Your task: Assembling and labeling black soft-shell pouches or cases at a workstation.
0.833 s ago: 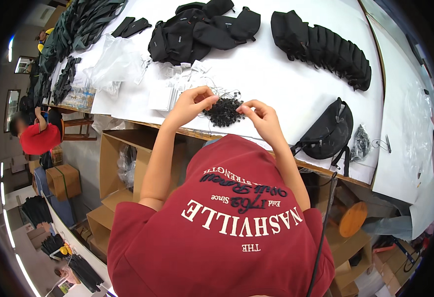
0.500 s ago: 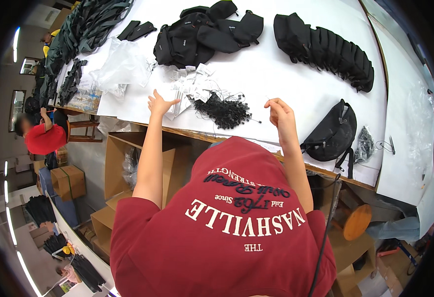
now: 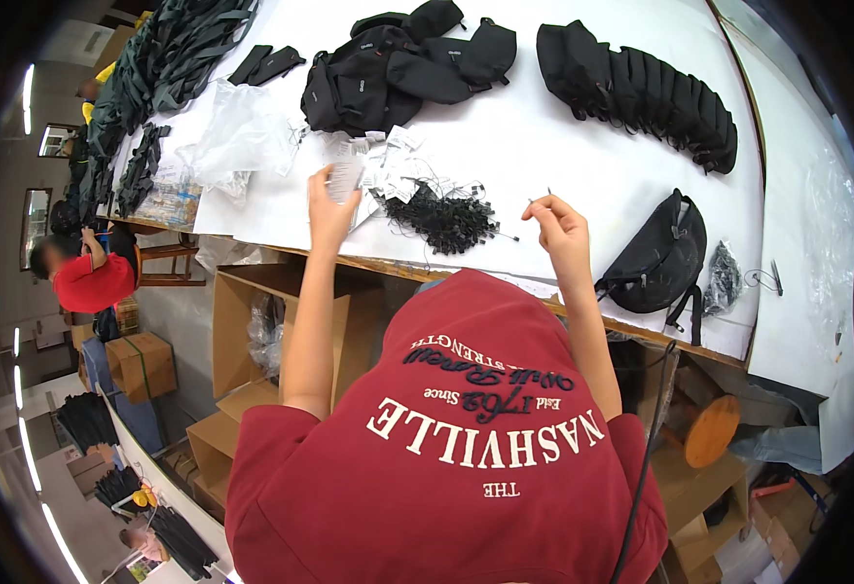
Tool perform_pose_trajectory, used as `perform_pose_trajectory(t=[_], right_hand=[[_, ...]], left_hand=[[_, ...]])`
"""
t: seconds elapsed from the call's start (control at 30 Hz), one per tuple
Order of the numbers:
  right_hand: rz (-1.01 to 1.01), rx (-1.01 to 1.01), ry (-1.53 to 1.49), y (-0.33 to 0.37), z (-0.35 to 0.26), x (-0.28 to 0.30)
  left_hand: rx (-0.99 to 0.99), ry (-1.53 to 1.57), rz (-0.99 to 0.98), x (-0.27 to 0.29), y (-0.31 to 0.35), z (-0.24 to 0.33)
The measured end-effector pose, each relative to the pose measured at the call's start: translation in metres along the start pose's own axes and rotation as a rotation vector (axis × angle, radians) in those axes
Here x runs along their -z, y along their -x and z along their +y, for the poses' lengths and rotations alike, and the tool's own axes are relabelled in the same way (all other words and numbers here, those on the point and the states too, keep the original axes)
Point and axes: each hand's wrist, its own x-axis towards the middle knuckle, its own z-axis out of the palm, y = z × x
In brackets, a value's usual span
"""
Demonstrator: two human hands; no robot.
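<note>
Tabletop (image 3: pixel 514 146), white, under black pile (image 3: pixel 446 220), above boxes (image 3: pixel 233 326)

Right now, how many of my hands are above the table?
2: the left hand, holding at least one white card left of the black cord pile, and the right hand, between that pile and a black bag, seemingly pinching something thin.

A head-worn fisheye camera is looking down, sitting close above the shirt (image 3: pixel 456 448) — facing out over the left hand (image 3: pixel 330 220) and right hand (image 3: pixel 561 230) — and is taking in the table (image 3: pixel 505 141) beyond both.
</note>
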Motion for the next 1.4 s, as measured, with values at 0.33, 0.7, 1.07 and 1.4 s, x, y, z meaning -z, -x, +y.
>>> perform_pose_trajectory(t=[0.33,0.7,1.07,1.4], right_hand=[[-0.102,0.3,0.427,0.016,-0.033,-0.045],[-0.064,0.284,0.485,0.011,-0.029,-0.07],[-0.017,0.264,0.302,-0.006,-0.042,-0.103],[-0.16,0.144,0.541,-0.024,-0.057,-0.12]], left_hand=[[-0.131,0.67,-0.431,0.021,0.055,0.15],[-0.198,0.619,-0.398,0.034,0.047,0.146],[-0.085,0.825,-0.529,0.056,0.02,0.113],[0.287,1.242,-1.077,0.026,-0.006,0.077]])
